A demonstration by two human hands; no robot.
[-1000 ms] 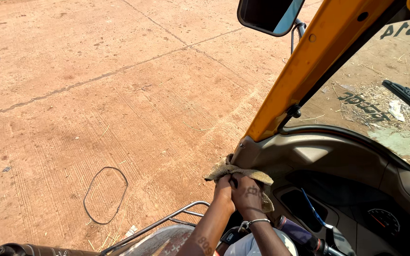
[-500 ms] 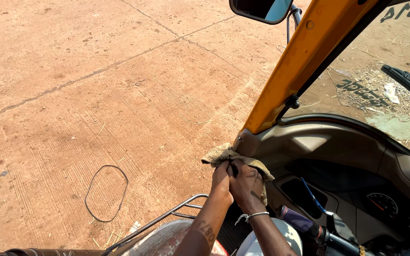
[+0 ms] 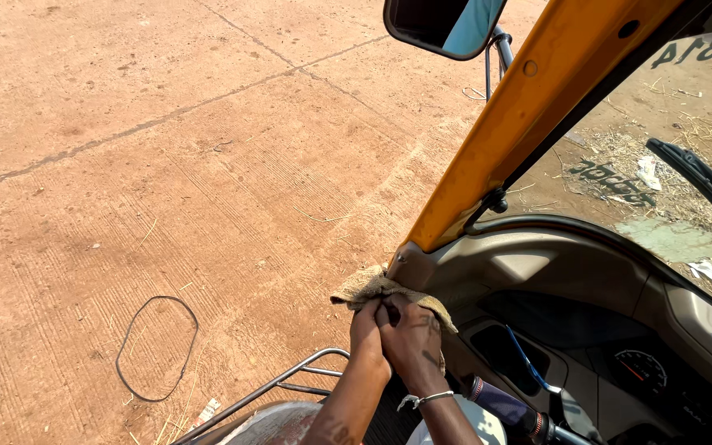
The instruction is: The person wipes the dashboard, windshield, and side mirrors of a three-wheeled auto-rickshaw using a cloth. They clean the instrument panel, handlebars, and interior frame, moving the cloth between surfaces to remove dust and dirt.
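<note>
Both my hands press a tan, coarse cloth point(image 3: 370, 288) against the left corner of a grey vehicle dashboard point(image 3: 554, 264), just below the foot of a yellow pillar point(image 3: 529, 124). My left hand point(image 3: 364, 331) grips the cloth's near edge. My right hand point(image 3: 412, 339), with a metal bracelet at the wrist, lies against the left hand and is closed on the same cloth. The cloth's far edge hangs over the dashboard corner.
A side mirror point(image 3: 442, 25) hangs at the top. A black wiper point(image 3: 702, 185) lies on the windshield. A gauge point(image 3: 640, 371) and a handlebar grip point(image 3: 496, 404) sit at lower right. A metal rail point(image 3: 290, 383) edges the cab. A black loop point(image 3: 158, 346) lies on the reddish concrete.
My hands and the cloth have shifted a little on the dashboard corner, and the view has swung slightly. Both hands stay closed on the cloth.
</note>
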